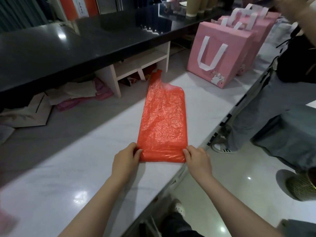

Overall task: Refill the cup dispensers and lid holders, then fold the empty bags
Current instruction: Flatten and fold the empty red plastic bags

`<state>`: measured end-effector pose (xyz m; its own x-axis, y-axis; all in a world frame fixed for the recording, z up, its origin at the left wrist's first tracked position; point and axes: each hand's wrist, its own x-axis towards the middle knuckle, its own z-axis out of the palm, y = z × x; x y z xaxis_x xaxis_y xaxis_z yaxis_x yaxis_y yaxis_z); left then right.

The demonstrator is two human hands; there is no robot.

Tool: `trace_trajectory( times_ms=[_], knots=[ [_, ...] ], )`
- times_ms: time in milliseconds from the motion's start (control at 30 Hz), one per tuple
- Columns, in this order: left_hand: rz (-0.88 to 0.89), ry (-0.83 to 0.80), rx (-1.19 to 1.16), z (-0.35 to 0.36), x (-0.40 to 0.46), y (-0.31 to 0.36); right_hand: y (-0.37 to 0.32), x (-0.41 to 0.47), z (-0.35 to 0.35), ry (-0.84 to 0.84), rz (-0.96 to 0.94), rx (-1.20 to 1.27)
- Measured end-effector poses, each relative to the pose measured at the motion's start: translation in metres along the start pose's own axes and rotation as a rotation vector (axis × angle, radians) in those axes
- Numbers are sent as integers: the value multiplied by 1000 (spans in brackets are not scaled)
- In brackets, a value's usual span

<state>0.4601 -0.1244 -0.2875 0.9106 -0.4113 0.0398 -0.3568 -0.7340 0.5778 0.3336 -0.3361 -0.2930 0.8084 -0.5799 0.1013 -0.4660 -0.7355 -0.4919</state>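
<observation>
Folding looks to be the part of the job in hand now, judging by the red plastic bag [163, 117] lying flat and lengthwise on the white table [77, 168], its handle end pointing far toward the dark upper counter [68, 45] and its near end already turned over into a narrow band. The left hand [126, 158] pinches the near-left corner of that band, fingers curled over the fold and thumb against it; the right hand [196, 158] does the same at the near-right corner, so both are closed on the bag's edge, not spread on it. I would say the first short fold or roll is made and most of the bag's length is yet to be taken up, with the handle loop at the far end rumpled and not laid straight. Cup dispensers and lid holders I cannot pick out, so whether the refilling is finished cannot be told from where I stand; some tall paper cups [201, 6] stand far along the dark counter. To the right, a row of pink paper carrier bags [220, 53] stands on the table, well apart from the red one, and another person [273, 100] stands beside the table's right edge.
</observation>
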Motion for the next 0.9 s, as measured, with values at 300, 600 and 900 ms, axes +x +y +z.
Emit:
trace_trajectory(
  times_ms=[300,600,900],
  knots=[
    [145,-6,208,4,9,16,-4,-3,0,31,13,2],
    [60,-48,58,5,9,9,9,-6,-1,70,-4,2],
    [565,261,101,7,-4,14,40,-31,-3,89,-586,-218]
  ],
)
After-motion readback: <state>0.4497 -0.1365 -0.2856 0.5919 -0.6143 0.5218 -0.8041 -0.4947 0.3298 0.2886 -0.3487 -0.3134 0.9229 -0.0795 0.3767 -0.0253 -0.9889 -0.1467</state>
